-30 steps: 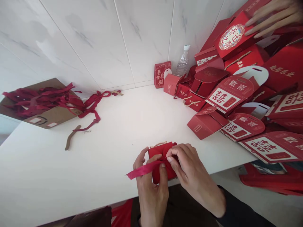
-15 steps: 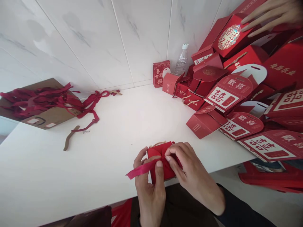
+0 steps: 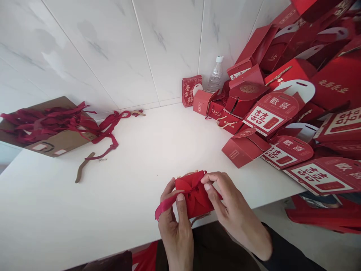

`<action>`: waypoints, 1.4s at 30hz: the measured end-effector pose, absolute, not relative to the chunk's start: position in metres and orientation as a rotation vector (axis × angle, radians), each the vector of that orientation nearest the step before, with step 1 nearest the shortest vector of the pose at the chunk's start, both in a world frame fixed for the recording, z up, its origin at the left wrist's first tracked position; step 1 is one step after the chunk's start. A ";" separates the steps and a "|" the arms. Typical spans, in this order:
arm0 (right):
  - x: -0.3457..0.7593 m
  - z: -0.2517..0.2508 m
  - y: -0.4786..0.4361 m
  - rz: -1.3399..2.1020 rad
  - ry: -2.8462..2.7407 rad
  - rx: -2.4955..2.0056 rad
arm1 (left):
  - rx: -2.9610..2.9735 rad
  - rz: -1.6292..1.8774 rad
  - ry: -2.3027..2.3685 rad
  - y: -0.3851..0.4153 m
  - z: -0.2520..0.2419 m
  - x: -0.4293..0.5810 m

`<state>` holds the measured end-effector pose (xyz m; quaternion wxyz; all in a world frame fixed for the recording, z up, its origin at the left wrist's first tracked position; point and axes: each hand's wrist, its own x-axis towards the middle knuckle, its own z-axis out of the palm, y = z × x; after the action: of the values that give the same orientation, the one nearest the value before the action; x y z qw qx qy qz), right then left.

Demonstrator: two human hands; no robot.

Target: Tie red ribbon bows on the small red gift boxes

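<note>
Close to the table's front edge, a small red gift box (image 3: pixel 200 205) with twisted cord handles is between my two hands. A crimson ribbon (image 3: pixel 165 205) crosses its top and meets in a knot or twist near the middle. My left hand (image 3: pixel 176 218) pinches the ribbon's left part between thumb and fingers against the box's left side; a loose end hangs out past the fingers. On the right, my right hand (image 3: pixel 225 199) pinches the ribbon at the box's upper right, thumb against forefinger. The underside of the box is hidden.
A cardboard box (image 3: pixel 63 145) heaped with crimson ribbons stands at the left, some trailing onto the white table (image 3: pixel 126 195). A brown strip (image 3: pixel 83 169) lies nearby. Many red gift boxes (image 3: pixel 263 114) pile up at the right. A clear bottle (image 3: pixel 216 77) stands by the wall.
My hands have drawn apart along the ribbon, the left one leftward and the right one rightward, uncovering the middle. Another person's hand at the upper right has left the view.
</note>
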<state>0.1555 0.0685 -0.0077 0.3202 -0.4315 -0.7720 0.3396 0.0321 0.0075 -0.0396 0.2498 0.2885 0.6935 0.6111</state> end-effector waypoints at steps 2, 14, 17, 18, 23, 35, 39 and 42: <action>0.158 -0.008 0.073 0.846 -2.075 -1.161 | 0.787 1.655 1.882 0.008 -0.040 0.032; 0.156 -0.004 0.069 0.823 -2.146 -1.117 | 0.677 1.725 1.911 0.009 -0.040 0.048; 0.156 -0.007 0.068 0.853 -2.100 -1.132 | 0.607 1.735 1.898 0.008 -0.041 0.050; 0.155 -0.008 0.068 0.858 -2.083 -1.140 | 0.572 1.727 1.892 0.008 -0.042 0.051; 0.157 -0.012 0.069 0.842 -2.038 -1.208 | 0.398 1.729 1.798 0.009 -0.040 0.045; 0.164 -0.012 0.070 0.727 -2.049 -1.344 | 0.371 1.695 1.734 0.009 -0.034 0.022; 0.167 -0.011 0.074 0.928 -1.869 -1.385 | 0.527 1.637 1.788 0.011 -0.020 0.012; 0.167 -0.007 0.080 1.142 -1.717 -1.396 | 0.656 1.609 1.782 0.019 -0.006 0.007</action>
<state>0.1668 0.0799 -0.0067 0.3200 -0.5312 -0.6533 0.4343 0.0068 0.0185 -0.0059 0.3204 0.2496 0.6782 0.6124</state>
